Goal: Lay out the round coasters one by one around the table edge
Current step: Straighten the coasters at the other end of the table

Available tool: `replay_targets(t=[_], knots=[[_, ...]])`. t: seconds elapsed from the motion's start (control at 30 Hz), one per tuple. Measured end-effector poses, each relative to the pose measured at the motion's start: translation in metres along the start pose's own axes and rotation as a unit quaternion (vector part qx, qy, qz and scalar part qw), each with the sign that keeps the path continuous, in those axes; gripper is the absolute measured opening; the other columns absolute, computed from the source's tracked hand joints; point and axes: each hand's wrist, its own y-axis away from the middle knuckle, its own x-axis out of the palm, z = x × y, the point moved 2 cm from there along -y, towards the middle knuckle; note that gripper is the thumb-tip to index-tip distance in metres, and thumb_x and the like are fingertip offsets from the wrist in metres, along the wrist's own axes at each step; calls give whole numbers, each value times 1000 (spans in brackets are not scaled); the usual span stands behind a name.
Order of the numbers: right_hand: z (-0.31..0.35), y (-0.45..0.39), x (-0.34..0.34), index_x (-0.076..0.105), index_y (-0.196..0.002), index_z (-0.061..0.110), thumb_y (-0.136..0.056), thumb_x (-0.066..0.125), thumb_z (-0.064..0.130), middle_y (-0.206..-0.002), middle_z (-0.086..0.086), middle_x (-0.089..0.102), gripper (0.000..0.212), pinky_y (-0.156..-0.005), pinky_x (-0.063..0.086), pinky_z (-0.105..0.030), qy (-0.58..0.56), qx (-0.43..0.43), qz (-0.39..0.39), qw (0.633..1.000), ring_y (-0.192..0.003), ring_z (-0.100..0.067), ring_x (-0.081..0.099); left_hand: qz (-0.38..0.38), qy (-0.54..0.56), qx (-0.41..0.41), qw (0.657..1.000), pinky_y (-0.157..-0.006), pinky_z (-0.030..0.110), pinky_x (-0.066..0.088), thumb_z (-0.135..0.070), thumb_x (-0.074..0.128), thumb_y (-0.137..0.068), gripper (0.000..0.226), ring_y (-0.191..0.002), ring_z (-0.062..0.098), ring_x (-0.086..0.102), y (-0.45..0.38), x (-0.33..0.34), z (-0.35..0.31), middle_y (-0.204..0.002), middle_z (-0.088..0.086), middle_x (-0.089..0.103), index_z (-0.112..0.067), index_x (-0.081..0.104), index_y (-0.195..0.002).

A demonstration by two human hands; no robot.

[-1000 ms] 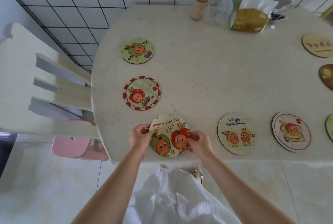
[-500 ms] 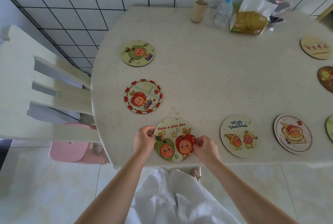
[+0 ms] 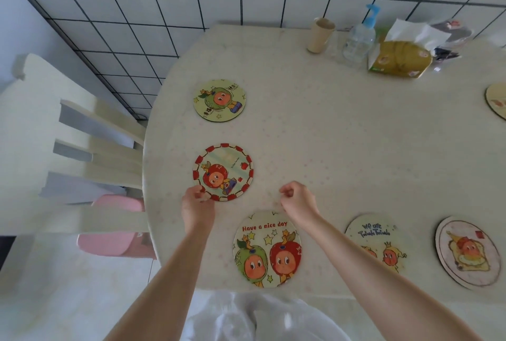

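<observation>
White tabletop (image 3: pixel 342 149) carries the red-bordered coaster (image 3: pixel 223 172) just ahead of my left hand (image 3: pixel 197 203), whose fingers pinch its near rim, while my right hand (image 3: pixel 297 198), loosely curled and holding nothing, hovers beside it.

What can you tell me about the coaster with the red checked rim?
The red-rimmed coaster is a thin, flat disc, seemingly printed board. Its rim alternates red and cream blocks around a pale picture of an apple-headed cartoon figure with small red apples beside it. It lies face up on the table near the left edge, between a green coaster farther off and the "Have a nice day" coaster nearer. The left hand touches its lower-left rim; the right hand is off it.
</observation>
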Motion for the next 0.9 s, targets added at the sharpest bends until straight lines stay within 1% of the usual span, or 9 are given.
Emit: replay_targets(t=[0.07,0.17,0.3,0.4,0.57,0.63,0.7,0.83,0.9], knots=[[20,-21,3,63,-109,10,-92,49,5,-110,-5,65,23,-72,54,-22,6,-14,12,1000,-88,-16,65,-17,14,-19,1000,-81,36,53,-1,56,-86,46,-107,26,58,-11,0,-7,-123,9,59,-13,48,-129],[45,-50,9,63,-111,10,-91,49,6,-114,-7,64,25,-90,54,-35,25,-25,40,999,-102,-20,62,-28,19,-42,999,-88,43,54,-4,63,-83,49,-113,27,58,-24,2,-18,-127,12,60,-13,48,-129],[72,-79,15,65,-113,7,-89,49,7,-118,-9,66,29,-95,50,-34,46,-29,54,997,-111,-24,60,-47,40,-71,996,-90,45,54,-1,62,-84,47,-114,29,59,-32,8,-24,-128,14,60,-9,51,-128],[87,-92,23,63,-118,8,-91,51,10,-123,-8,64,30,-95,49,-32,54,-27,75,995,-113,-23,59,-44,41,-80,995,-87,47,56,0,57,-82,41,-107,28,63,-37,11,-24,-122,14,64,-10,58,-121],[96,-105,39,59,-124,7,-89,55,4,-128,-9,60,35,-84,42,-23,71,-11,102,992,-118,-23,56,-71,81,-115,987,-86,35,51,5,58,-81,52,-117,28,58,-43,9,-25,-129,12,60,-10,51,-130],[97,-109,44,59,-122,6,-89,54,3,-127,-10,59,33,-81,41,-23,67,-5,90,994,-117,-24,56,-62,102,-120,986,-87,40,55,5,58,-79,49,-108,27,63,-47,9,-21,-121,11,65,-11,56,-125],[97,-110,47,60,-118,5,-90,53,5,-123,-11,61,28,-80,43,-24,58,5,72,996,-114,-24,56,-48,122,-122,984,-81,41,58,3,59,-76,41,-97,23,67,-50,10,-18,-106,7,71,-11,61,-114],[95,-109,49,63,-114,8,-91,51,9,-118,-10,63,26,-86,48,-30,40,10,63,997,-111,-25,58,-52,170,-115,977,-60,21,50,2,63,-79,36,-82,8,63,-53,7,-25,-89,-7,64,-22,54,-103],[93,-106,50,64,-109,10,-89,54,13,-111,-7,64,22,-83,52,-33,28,17,66,997,-104,-25,60,-43,176,-102,978,-55,18,47,3,60,-80,36,-79,4,61,-59,2,-30,-86,-9,62,-24,54,-102]])
